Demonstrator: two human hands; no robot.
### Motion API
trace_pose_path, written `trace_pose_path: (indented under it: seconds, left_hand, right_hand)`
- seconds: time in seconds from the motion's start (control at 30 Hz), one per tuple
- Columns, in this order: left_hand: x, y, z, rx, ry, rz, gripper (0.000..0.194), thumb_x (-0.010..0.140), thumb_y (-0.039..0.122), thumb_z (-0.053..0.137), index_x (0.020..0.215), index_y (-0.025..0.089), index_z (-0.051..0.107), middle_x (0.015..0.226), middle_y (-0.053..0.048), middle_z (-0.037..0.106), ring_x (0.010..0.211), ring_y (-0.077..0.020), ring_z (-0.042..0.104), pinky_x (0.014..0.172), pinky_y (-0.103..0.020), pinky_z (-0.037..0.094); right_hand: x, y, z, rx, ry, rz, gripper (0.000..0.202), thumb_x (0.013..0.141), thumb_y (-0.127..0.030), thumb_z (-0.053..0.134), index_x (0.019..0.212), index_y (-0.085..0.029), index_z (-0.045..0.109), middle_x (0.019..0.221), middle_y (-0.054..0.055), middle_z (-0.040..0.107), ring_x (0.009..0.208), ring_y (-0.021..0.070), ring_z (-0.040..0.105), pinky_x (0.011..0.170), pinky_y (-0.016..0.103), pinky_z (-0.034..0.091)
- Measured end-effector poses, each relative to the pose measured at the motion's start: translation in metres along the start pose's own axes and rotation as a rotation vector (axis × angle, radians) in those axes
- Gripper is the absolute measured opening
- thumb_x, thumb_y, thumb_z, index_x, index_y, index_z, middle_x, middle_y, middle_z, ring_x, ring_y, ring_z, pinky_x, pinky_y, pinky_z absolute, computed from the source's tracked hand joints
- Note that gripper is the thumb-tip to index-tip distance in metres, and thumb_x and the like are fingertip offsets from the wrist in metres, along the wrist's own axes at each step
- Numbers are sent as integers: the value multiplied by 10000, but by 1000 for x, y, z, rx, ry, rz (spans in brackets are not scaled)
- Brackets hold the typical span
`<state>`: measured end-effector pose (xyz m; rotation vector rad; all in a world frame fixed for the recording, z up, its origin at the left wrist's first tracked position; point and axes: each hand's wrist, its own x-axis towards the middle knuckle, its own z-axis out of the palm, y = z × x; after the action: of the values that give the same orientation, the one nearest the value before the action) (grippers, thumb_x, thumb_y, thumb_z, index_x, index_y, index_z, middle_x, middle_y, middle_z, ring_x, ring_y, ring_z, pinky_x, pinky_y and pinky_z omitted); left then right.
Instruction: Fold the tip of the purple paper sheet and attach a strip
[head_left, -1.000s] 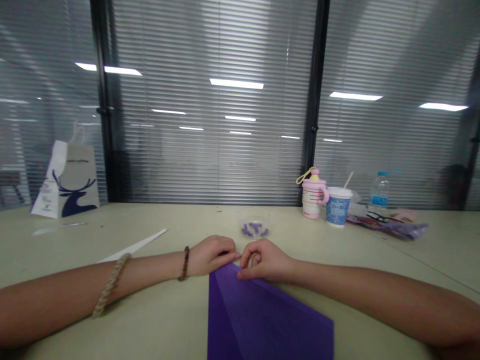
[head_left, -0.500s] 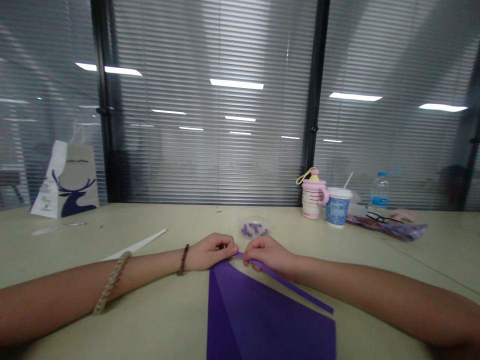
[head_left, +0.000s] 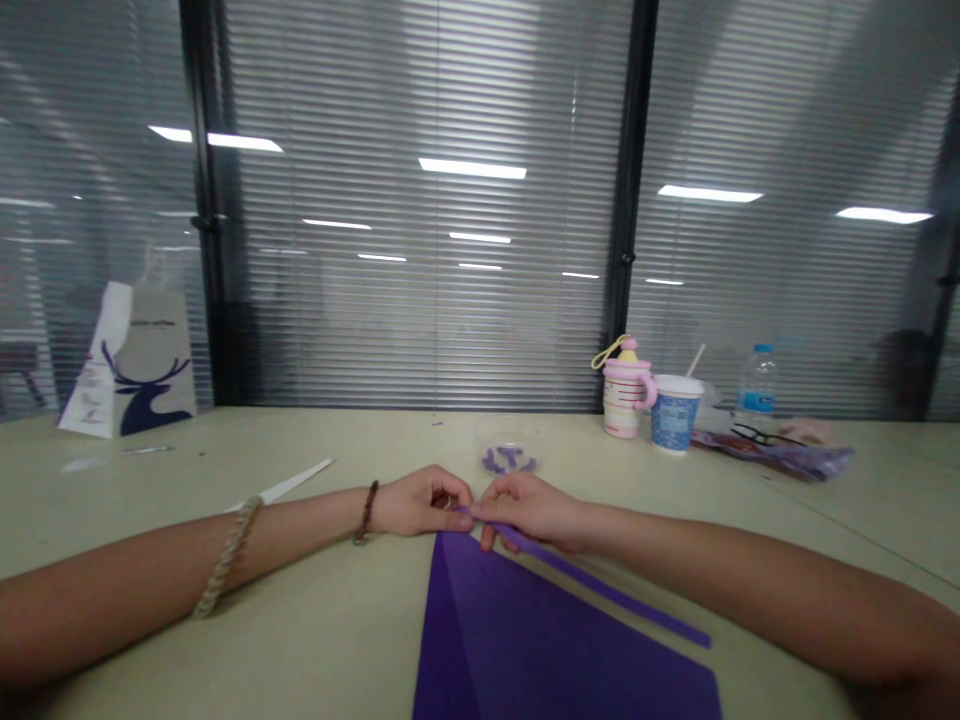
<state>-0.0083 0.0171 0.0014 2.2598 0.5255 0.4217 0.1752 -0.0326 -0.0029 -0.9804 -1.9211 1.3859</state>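
Note:
A narrow purple paper strip (head_left: 600, 586) runs from between my fingers down to the right. My left hand (head_left: 424, 500) pinches its upper end. Close beside it, my right hand (head_left: 523, 508) is closed on the strip too, the fingertips of both hands nearly touching. Below the hands lies a large purple sheet (head_left: 555, 640), with a darker band along its left side and its narrow top under my left fingertips. Just beyond my hands stands a clear round container (head_left: 510, 455) with small purple pieces in it.
On the table (head_left: 300, 640), a white paper strip (head_left: 296, 482) lies beyond my left forearm. A paper bag (head_left: 142, 365) stands far left. To the right are a pink-handled cup (head_left: 622, 400), a blue paper cup (head_left: 675, 415), a bottle (head_left: 757, 385) and glasses (head_left: 761, 436) on a purple package (head_left: 787, 458).
My right hand has moved slightly left, closer to my left hand. The strip's free end and the sheet's lower right corner have shifted right and a little down.

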Motion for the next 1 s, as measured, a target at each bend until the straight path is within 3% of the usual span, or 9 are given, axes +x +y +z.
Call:
trace_pose_path:
  seconds: [0.13, 0.33, 0.63, 1.0]
  left_hand:
    - [1, 1, 1, 49, -19, -31, 298, 696, 363, 560, 681, 66, 541, 534, 34, 364, 499, -29, 292, 469, -140, 227]
    - [1, 1, 2, 132, -2, -15, 297, 672, 362, 586, 690, 70, 537, 530, 48, 326, 515, -29, 277, 478, -138, 215]
    - [1, -2, 4, 188, 19, -4, 243, 719, 338, 526, 718, 96, 497, 585, 35, 432, 526, -28, 331, 496, -124, 266]
    - [-1, 0, 1, 124, -23, 7, 261, 685, 322, 574, 663, 97, 442, 599, 33, 436, 537, -30, 341, 511, -128, 280]
  right_hand:
    - [2, 2, 2, -58, 0, 28, 326, 596, -391, 605, 684, -86, 530, 651, 49, 570, 391, 29, 397, 354, 149, 272]
    - [4, 4, 3, -64, 14, 25, 239, 643, -324, 568, 616, -90, 525, 555, 18, 534, 398, 40, 424, 383, 156, 314]
    - [8, -1, -14, 130, -45, 126, 180, 650, -268, 552, 619, -111, 469, 441, -17, 487, 299, 44, 354, 294, 153, 236]
    - [6, 2, -15, 213, -58, 110, 191, 638, -267, 568, 634, -104, 469, 448, -20, 479, 312, 33, 355, 296, 139, 217]
